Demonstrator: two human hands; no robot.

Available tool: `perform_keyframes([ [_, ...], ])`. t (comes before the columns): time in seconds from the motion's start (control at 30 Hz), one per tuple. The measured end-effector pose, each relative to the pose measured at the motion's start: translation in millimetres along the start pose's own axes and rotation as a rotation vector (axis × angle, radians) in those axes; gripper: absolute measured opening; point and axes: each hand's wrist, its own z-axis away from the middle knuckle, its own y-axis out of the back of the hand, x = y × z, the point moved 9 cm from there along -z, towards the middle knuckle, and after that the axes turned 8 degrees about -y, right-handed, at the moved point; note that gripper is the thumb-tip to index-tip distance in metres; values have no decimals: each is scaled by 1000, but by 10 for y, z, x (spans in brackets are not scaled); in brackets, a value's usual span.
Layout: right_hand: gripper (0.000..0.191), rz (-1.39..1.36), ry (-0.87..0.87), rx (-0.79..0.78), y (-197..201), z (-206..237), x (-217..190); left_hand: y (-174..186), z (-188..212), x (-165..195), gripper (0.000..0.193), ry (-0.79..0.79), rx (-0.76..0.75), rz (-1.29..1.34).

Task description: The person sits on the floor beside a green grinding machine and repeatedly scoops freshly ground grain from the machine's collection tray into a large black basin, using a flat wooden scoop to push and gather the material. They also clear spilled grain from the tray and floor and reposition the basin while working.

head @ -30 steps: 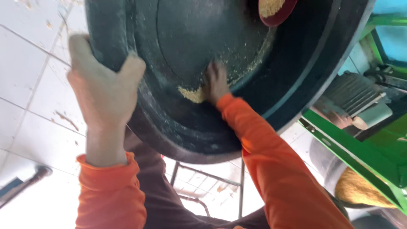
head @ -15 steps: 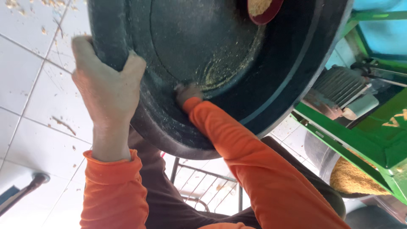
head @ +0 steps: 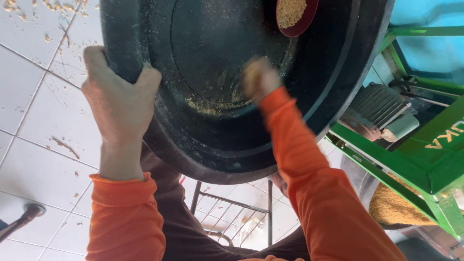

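A: At the near left rim of the big black tub (head: 338, 87), our left hand (head: 118, 104) is clamped on, fingers curled over the edge and thumb on the outside. The tub is tipped toward us, its mouth facing the camera, above the white tiled floor (head: 43, 125).

B: And inside it, near the middle, our right hand (head: 258, 77) is down against the bottom. It is blurred, so we cannot tell whether it is spread wide or closed on anything. Both our sleeves are orange.

A: Just left of that hand we see a thin line of yellowish grain (head: 210, 104) lying along the low curve of the tub's bottom, with specks scattered up the wall.

B: At the far side, a dark red scoop (head: 296, 17) sits inside the tub, filled with the same yellowish meal.

A: To the right stands a green machine frame (head: 425, 169), well apart from our hands, with a grey ribbed motor (head: 374, 108) behind it and a heap of brown meal (head: 394, 208) below it.

B: Below the tub, near us, is a dark metal stand (head: 232, 203) on the tiles.
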Motion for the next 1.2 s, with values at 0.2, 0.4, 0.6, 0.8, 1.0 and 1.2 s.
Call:
perform_keyframes([
  [0.2, 31, 559, 1262, 226, 172, 355, -2228, -33, -17, -90, 36, -45, 7, -67],
  [0.4, 38, 665, 816, 931, 688, 147, -2237, -55, -45, -234, 48, 95, -62, -170],
  [0.6, 26, 13, 131, 330, 494, -599, -1382, -108, 6, -647, 60, 340, -135, -276],
  [0.8, 13, 39, 425, 427, 410, -61, -1263, -241, 2, -979, 79, 496, -137, -328],
  [1.0, 5, -215, 417, 7, -11, 1024, -789, -313, 187, -1135, 111, 731, -92, -18],
  [1.2, 11, -229, 331, -187, -353, 2256, -145, -245, 516, -847, 121, 711, -100, 243],
])
